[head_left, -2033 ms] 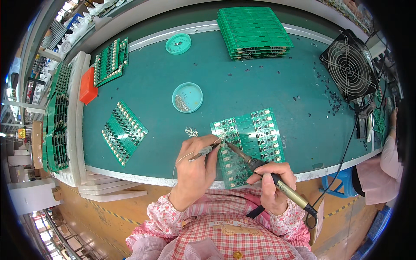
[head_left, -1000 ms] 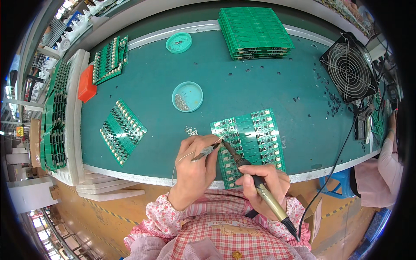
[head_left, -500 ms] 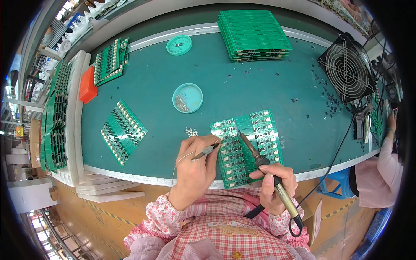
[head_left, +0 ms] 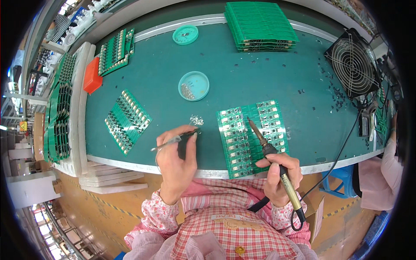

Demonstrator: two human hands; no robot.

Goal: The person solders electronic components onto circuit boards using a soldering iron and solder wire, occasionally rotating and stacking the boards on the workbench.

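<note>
Green work mat (head_left: 260, 82), metal-edged, fills the middle of the frame, with a stack of green boards (head_left: 262, 26) at upper centre and a caged fan (head_left: 353, 65) at upper right. One circuit board (head_left: 242, 138) lies flat right of centre, near the mat's front edge, its component columns running up the frame with a slight tilt. Governing relation: a small heap of pale parts (head_left: 196, 119) lies left of the board's upper edge and just above the tips of the tweezers (head_left: 170, 142); contact between tips and parts cannot be confirmed. The left hand (head_left: 177, 167) is much the nearer to the heap. Its thumb and fingers are closed on the tweezers, which slant up to the right. The right hand (head_left: 281, 180) has its fingers wrapped around a soldering iron (head_left: 269, 149), whose long axis runs from lower right to upper left, the tip above the strip between two columns; whether it touches is not determinable. A round turquoise dish (head_left: 199, 84) sits above the heap. Change noted against the frame half a second ago: the left hand, then at the board's left edge, has moved off leftward to the heap; the iron remains over the board, and the whole view has shifted slightly.
</note>
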